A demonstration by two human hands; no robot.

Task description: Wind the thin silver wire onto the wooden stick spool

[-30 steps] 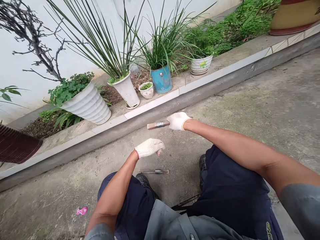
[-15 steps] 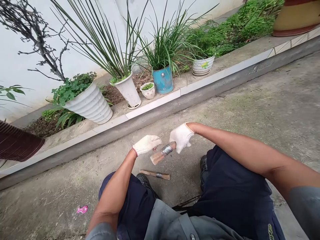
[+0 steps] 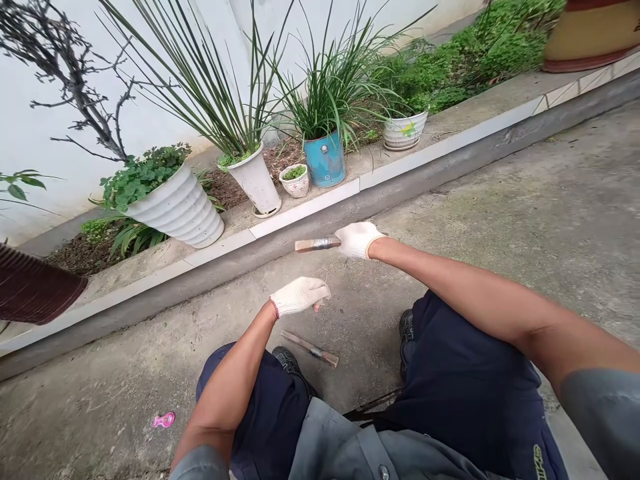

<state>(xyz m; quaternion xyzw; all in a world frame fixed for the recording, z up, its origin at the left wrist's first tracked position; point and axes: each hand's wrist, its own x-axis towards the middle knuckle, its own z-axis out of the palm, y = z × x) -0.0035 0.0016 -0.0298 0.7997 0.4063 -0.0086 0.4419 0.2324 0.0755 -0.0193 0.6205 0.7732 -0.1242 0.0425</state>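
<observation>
My right hand (image 3: pixel 357 240), in a white knit glove, grips one end of a short wooden stick (image 3: pixel 303 246). Silvery wire (image 3: pixel 323 243) is wound round the middle of that stick, which points left above the concrete. Lower and to the left, my gloved left hand (image 3: pixel 301 295) is closed in a pinch, and a faint thin strand of wire shows at its fingertips. A second wooden stick (image 3: pixel 297 340), also wound with wire, lies on the ground below my left hand, near my left shoe (image 3: pixel 286 360).
A low tiled ledge (image 3: pixel 307 207) crosses ahead, bearing a ribbed white pot (image 3: pixel 183 210), a tall white pot (image 3: pixel 257 183), a small pot (image 3: pixel 296 183) and a blue pot (image 3: pixel 325 160). A pink object (image 3: pixel 164 419) lies on the concrete at the left.
My right hand has moved up and away from my left hand with the stick, which is now nearly level. The stick on the ground has turned, its right end lower.
</observation>
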